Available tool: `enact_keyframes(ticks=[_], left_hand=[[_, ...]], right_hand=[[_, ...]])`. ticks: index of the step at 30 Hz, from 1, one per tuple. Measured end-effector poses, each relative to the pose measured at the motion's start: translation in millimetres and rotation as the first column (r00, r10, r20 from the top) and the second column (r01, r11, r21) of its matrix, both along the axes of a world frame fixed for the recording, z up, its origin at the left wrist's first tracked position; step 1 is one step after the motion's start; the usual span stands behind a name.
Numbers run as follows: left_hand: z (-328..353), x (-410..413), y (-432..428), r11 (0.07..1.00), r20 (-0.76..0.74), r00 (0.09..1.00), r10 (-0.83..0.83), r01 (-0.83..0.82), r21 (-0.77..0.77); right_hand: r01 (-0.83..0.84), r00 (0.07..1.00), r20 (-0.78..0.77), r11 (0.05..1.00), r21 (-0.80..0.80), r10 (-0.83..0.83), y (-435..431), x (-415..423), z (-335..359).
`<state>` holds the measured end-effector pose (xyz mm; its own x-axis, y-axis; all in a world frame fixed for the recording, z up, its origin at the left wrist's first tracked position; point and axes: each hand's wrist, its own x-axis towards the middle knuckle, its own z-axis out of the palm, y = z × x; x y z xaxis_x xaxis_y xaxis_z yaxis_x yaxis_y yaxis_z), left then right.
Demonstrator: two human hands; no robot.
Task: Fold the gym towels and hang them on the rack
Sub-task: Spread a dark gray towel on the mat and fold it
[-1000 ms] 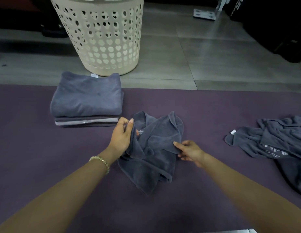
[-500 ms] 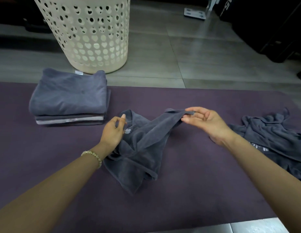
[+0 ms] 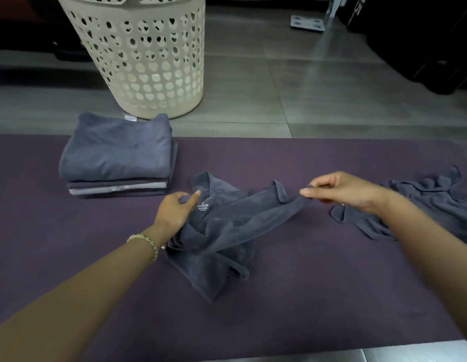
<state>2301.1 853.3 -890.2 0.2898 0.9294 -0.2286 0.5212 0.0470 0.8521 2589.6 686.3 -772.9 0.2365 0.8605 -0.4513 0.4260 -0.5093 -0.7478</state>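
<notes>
Head cam view: a crumpled grey towel [image 3: 222,236] sits mid-way across the purple mat [image 3: 305,296], half spread out. The left hand [image 3: 175,211] has its grip closed on the towel's left edge near the little logo, and the right hand [image 3: 342,190] pinches a corner, pulling it out to the right just above the mat. A folded stack of towels [image 3: 117,155] sits back left, in front of the cream laundry basket [image 3: 146,56]. Another messy towel [image 3: 425,205] lies on the right.
</notes>
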Motion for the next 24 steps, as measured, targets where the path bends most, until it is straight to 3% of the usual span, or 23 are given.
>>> enact_keyframes(ticks=[4, 12, 15, 19, 22, 24], left_hand=[[-23, -5, 2, 0.997, -0.01, 0.999, -0.046, 0.045, -0.067], [-33, 3, 4, 0.958, -0.05, 0.978, -0.201, 0.186, -0.217], [-22, 2, 0, 0.902, 0.037, 0.924, -0.38, 0.38, -0.206], [-11, -6, -6, 0.799, 0.08, 0.841, -0.535, 0.534, -0.278], [-10, -15, -11, 0.746, 0.121, 0.823, -0.556, 0.557, -0.363], [-10, -19, -14, 0.723, 0.105, 0.81, -0.576, 0.566, -0.396]], right_hand=[[0.028, 1.0, 0.004, 0.976, 0.217, -0.029, 42, -41, -55], [0.156, 0.985, -0.103, 0.963, 0.218, -0.136, 93, -77, -116], [0.261, 0.964, -0.106, 0.943, 0.207, -0.244, 97, -80, -120], [0.232, 0.973, 0.001, 0.973, -0.008, -0.232, 92, -78, -126], [0.226, 0.959, -0.135, 0.958, -0.175, -0.251, 85, -79, -133], [0.209, 0.955, -0.175, 0.962, -0.175, -0.24, 84, -85, -134]])
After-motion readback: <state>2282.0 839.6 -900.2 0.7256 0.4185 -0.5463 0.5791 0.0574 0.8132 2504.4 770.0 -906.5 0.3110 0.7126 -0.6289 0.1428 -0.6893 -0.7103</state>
